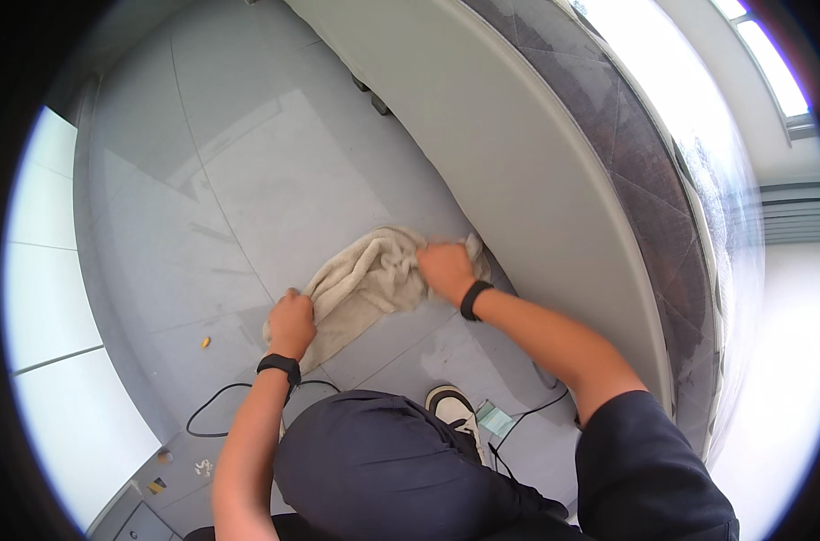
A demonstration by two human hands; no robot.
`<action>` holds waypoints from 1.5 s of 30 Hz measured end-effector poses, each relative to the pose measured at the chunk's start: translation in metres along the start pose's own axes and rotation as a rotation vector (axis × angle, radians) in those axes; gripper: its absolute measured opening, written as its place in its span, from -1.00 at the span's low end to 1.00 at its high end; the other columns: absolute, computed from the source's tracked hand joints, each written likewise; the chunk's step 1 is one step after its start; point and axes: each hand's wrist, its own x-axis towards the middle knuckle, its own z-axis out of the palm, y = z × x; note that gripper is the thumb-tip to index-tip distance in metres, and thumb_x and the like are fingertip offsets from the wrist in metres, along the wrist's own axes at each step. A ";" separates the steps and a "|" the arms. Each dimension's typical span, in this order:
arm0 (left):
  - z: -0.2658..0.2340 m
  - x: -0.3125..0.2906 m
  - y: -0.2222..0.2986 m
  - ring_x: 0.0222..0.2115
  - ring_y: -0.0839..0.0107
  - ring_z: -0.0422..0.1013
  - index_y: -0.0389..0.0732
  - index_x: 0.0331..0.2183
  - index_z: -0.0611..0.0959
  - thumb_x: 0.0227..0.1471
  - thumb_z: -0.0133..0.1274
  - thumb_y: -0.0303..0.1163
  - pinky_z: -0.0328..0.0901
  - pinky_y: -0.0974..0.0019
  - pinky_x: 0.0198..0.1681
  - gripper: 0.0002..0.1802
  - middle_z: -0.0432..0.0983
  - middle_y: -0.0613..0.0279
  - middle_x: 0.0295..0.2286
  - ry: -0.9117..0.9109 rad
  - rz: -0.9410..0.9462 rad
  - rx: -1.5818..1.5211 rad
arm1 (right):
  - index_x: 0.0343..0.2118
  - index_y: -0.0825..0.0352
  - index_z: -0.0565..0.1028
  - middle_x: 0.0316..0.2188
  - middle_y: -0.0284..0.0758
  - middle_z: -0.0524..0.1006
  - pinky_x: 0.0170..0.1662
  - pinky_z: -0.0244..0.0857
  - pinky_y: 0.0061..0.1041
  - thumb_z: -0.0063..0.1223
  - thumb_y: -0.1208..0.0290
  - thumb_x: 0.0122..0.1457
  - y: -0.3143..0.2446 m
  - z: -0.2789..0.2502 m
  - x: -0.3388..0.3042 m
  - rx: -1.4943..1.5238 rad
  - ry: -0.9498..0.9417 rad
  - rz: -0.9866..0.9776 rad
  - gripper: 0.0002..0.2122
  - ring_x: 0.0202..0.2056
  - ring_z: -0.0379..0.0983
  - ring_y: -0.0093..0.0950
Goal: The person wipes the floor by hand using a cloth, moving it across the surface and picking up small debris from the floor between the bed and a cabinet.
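Note:
A crumpled beige cloth lies bunched on the grey tiled floor, close to the base of the bed. My left hand is closed on the cloth's left end, with a dark band round the wrist. Near the bed frame, my right hand grips the cloth's right side, its fingers folded into the fabric and slightly blurred. A small corner of the cloth shows beyond this hand, beside the bed. Folds hide the fingertips of both hands.
The grey bed base with its mattress runs along the right. A black cable lies near my left forearm. A pale green packet is beside my shoe. A small yellow-orange object and scraps dot the floor.

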 end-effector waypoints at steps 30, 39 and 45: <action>0.008 0.004 0.000 -0.28 -0.11 0.53 -0.32 -0.54 0.69 -0.16 0.14 -0.57 0.45 -0.02 -0.20 -0.95 0.53 -0.12 -0.30 0.105 -0.006 -0.067 | -0.26 0.28 0.57 -0.30 -0.25 0.58 -0.11 0.37 -0.13 0.13 0.32 0.04 -0.054 -0.020 -0.116 0.413 -0.261 -0.271 -0.78 -0.13 0.52 -0.21; 0.010 0.009 0.002 -0.24 -0.08 0.53 -0.31 -0.51 0.67 -0.19 0.14 -0.61 0.47 -0.01 -0.18 -0.93 0.52 -0.10 -0.27 0.049 -0.031 -0.022 | -0.35 0.32 0.59 -0.35 -0.25 0.52 -0.18 0.41 -0.25 0.18 0.37 0.19 0.022 -0.024 -0.026 0.693 0.132 -0.041 -0.88 -0.26 0.50 -0.21; 0.008 0.009 0.006 -0.26 -0.09 0.54 -0.33 -0.48 0.67 -0.18 0.13 -0.63 0.48 0.01 -0.18 -0.91 0.52 -0.10 -0.29 0.072 -0.015 -0.056 | -0.41 0.35 0.56 -0.39 -0.25 0.52 -0.19 0.41 -0.24 0.22 0.43 0.16 0.025 0.000 -0.005 0.664 0.227 -0.053 -0.89 -0.30 0.50 -0.20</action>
